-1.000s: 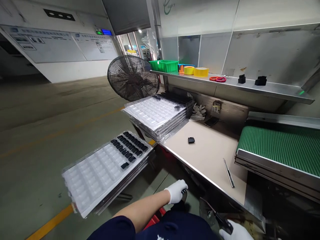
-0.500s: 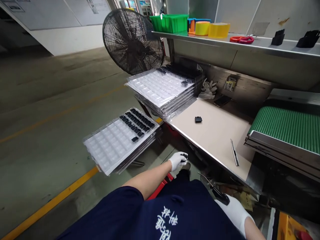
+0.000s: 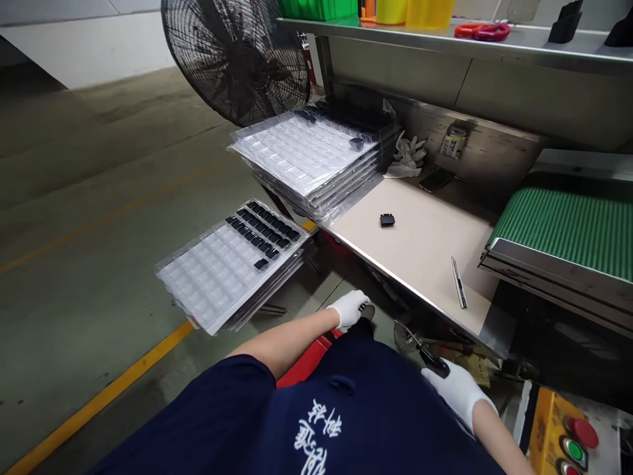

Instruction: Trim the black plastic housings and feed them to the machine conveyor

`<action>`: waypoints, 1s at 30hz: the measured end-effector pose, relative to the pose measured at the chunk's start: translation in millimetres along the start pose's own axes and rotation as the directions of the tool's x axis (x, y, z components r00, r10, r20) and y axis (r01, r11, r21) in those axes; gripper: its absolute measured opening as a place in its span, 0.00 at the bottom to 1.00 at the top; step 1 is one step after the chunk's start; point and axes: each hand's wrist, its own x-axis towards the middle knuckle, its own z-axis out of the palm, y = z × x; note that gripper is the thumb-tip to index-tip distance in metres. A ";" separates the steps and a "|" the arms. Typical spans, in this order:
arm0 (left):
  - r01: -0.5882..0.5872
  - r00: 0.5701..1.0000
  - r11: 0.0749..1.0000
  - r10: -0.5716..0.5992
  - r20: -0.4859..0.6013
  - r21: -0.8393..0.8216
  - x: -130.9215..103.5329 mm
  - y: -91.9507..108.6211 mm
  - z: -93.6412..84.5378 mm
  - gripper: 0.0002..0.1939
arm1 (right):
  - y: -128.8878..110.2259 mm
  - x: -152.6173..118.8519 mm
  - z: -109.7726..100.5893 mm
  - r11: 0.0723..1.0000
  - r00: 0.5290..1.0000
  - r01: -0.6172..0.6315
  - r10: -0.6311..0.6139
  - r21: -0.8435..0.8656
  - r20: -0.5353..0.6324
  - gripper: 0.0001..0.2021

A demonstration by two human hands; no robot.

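Note:
My left hand (image 3: pixel 347 308), in a white glove, is closed round a small black plastic part (image 3: pixel 364 307), mostly hidden by the fingers. It hangs in front of the bench's near edge. Lower right, my gloved right hand (image 3: pixel 459 390) grips a black-handled tool (image 3: pixel 433 361) with a thin metal tip pointing up and left; its exact kind is unclear. To the left of my left hand lies a clear blister tray (image 3: pixel 202 284), part filled with rows of black pieces, on top of a stack. One loose black plastic piece (image 3: pixel 387 220) rests on the beige bench mat (image 3: pixel 415 247).
A utility knife (image 3: pixel 459 282) lies near the mat's right end, beside a green ribbed conveyor (image 3: pixel 568 227). Another tray stack (image 3: pixel 291 155) stands at the bench's left end, before a fan (image 3: pixel 242 63). A shelf (image 3: pixel 420 39) overhangs the back. A button box (image 3: pixel 554 429) sits lower right.
The view has tipped downward, so the bench and trays sit higher in the picture and the button box shows more. My left hand has turned slightly, hiding more of the black part.

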 end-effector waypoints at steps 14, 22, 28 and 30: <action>-0.022 0.982 0.988 -0.008 0.190 0.153 -2.7 -21.1 -10.5 0.15 | 16.5 1.0 1.8 0.997 0.998 -0.052 0.054 -0.053 0.022 0.13; 0.067 0.993 0.995 -0.074 0.095 0.073 5.8 -4.2 2.4 0.17 | 23.7 5.5 6.2 0.998 0.998 -0.055 0.056 -0.042 0.023 0.15; 0.157 0.983 0.988 -0.158 0.095 0.010 5.1 3.4 -1.8 0.17 | 20.9 2.9 6.9 0.997 0.997 -0.078 0.078 -0.018 -0.002 0.13; 0.172 0.979 0.984 -0.165 0.118 -0.047 1.9 9.4 -7.9 0.16 | 23.9 2.7 6.6 0.995 0.995 -0.097 0.096 -0.018 -0.028 0.11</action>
